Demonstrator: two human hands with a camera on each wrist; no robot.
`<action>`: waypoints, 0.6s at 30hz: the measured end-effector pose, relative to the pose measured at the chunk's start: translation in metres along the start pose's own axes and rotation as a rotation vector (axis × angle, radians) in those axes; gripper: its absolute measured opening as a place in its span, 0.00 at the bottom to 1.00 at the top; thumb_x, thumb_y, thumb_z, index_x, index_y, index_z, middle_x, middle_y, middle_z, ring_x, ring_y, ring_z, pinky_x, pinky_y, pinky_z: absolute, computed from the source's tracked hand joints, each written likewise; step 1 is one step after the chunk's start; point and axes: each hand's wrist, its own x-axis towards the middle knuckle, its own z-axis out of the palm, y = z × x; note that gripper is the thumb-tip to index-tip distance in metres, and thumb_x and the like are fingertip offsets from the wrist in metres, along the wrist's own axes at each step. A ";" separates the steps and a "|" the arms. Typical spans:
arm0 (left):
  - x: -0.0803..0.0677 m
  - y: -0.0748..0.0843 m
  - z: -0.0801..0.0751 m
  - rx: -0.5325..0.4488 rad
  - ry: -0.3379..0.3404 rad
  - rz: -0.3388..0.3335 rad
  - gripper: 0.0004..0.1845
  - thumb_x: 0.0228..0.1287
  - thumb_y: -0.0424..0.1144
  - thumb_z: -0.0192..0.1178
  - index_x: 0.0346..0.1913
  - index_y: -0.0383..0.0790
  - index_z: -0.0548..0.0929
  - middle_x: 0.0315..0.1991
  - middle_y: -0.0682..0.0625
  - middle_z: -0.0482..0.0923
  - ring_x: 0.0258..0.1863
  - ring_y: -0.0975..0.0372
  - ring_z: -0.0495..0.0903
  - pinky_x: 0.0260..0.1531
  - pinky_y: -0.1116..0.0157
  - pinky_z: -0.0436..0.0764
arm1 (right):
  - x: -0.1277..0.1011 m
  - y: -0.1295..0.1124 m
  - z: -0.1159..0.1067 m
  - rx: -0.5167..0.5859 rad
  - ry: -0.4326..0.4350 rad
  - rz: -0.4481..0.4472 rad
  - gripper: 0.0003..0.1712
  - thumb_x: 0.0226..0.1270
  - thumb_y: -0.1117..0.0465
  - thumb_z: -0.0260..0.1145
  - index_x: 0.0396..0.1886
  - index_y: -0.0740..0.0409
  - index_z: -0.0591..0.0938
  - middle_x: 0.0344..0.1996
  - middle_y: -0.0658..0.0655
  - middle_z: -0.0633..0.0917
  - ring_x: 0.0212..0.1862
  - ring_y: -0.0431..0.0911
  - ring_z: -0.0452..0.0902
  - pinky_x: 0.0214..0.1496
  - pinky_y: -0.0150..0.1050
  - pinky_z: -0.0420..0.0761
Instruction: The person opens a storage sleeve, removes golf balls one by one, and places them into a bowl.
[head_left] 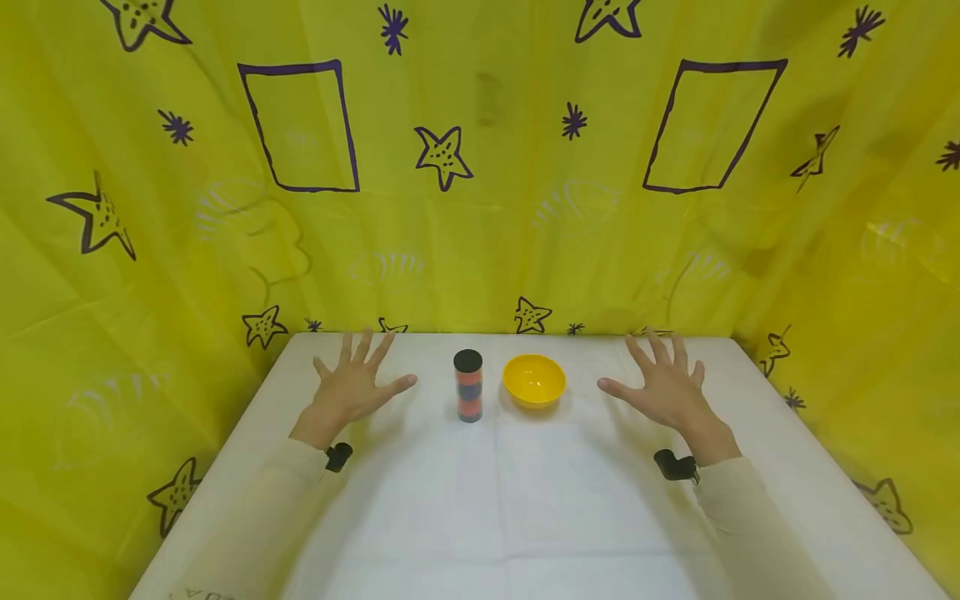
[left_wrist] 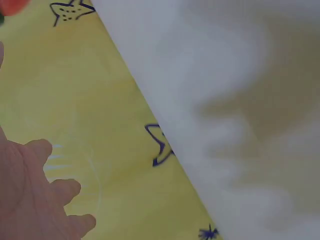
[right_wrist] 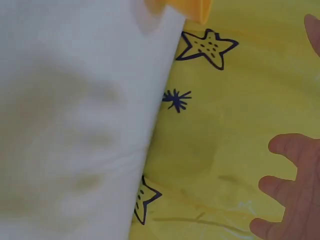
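Between the two hands in the head view stands an upright clear cylinder with a black top and red and dark bands inside. Just right of it sits a yellow bowl, its inside bare. My left hand is held over the table's left side, fingers spread, with the cylinder nearest to it. On the other side my right hand also has its fingers spread, nearest to the bowl. Neither hand holds anything. In the right wrist view part of the bowl shows at the top edge.
A white cloth covers the table. Yellow curtain with star drawings hangs behind it and along both sides. A small black wrist camera sits at the left cuff, another wrist camera at the right.
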 end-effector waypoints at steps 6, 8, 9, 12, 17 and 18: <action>0.006 0.019 0.024 -0.269 0.006 0.054 0.52 0.65 0.73 0.54 0.83 0.51 0.50 0.84 0.38 0.40 0.82 0.36 0.35 0.67 0.22 0.43 | -0.007 -0.014 0.007 0.110 0.053 -0.026 0.58 0.65 0.29 0.64 0.82 0.59 0.56 0.80 0.72 0.50 0.78 0.76 0.38 0.67 0.82 0.47; 0.006 0.027 0.031 -0.388 0.002 0.071 0.51 0.65 0.68 0.60 0.82 0.48 0.54 0.83 0.39 0.48 0.82 0.38 0.43 0.71 0.27 0.48 | -0.007 -0.018 0.009 0.169 0.063 -0.053 0.55 0.66 0.34 0.67 0.80 0.61 0.58 0.79 0.73 0.54 0.76 0.76 0.43 0.68 0.80 0.52; 0.007 0.032 0.034 -0.437 0.004 0.083 0.50 0.64 0.66 0.63 0.81 0.46 0.56 0.82 0.38 0.52 0.81 0.39 0.48 0.72 0.29 0.51 | -0.007 -0.020 0.010 0.201 0.065 -0.065 0.53 0.67 0.36 0.67 0.79 0.62 0.60 0.78 0.73 0.56 0.76 0.75 0.46 0.69 0.78 0.54; 0.007 0.045 0.045 -0.579 0.003 0.086 0.48 0.61 0.58 0.70 0.79 0.46 0.62 0.79 0.41 0.62 0.79 0.42 0.58 0.75 0.37 0.58 | -0.006 -0.024 0.015 0.278 0.058 -0.089 0.47 0.69 0.40 0.68 0.77 0.63 0.64 0.75 0.71 0.63 0.74 0.72 0.53 0.71 0.74 0.59; 0.012 0.066 0.064 -0.728 0.013 0.046 0.45 0.58 0.55 0.74 0.77 0.52 0.67 0.73 0.45 0.72 0.76 0.45 0.66 0.71 0.37 0.64 | -0.008 -0.026 0.029 0.317 0.037 -0.095 0.42 0.71 0.42 0.67 0.74 0.62 0.68 0.69 0.69 0.73 0.70 0.68 0.66 0.68 0.68 0.68; 0.014 0.070 0.067 -0.748 0.017 0.043 0.44 0.58 0.54 0.75 0.76 0.53 0.68 0.72 0.45 0.73 0.75 0.45 0.67 0.71 0.36 0.65 | -0.008 -0.026 0.032 0.323 0.037 -0.098 0.41 0.71 0.43 0.68 0.74 0.62 0.69 0.68 0.69 0.75 0.68 0.67 0.69 0.67 0.67 0.70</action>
